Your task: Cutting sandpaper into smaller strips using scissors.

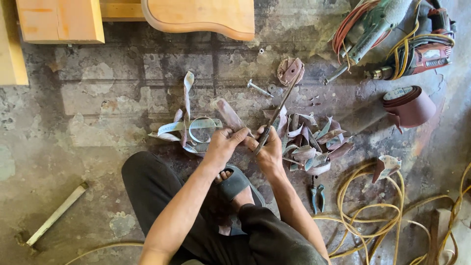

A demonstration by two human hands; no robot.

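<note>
We see soft, even daylight on the concrete floor, faint shadows, sharp focus, slight wide-angle bending at edges.

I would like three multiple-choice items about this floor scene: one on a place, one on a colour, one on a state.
1. Where does the roll of sandpaper stand?
A. right of the hands
B. on the wooden board
C. under the knee

2. What colour is the coiled cable at lower right?
A. blue
B. yellow
C. white

3. What is the state of the right hand?
A. open and empty
B. flat on the floor
C. closed on a long metal rod

Answers: 1 A, it stands on the floor at far right. 2 B, its loops are plainly yellow. 3 C, the fingers wrap the rod, while the left hand pinches a sandpaper strip.
</note>
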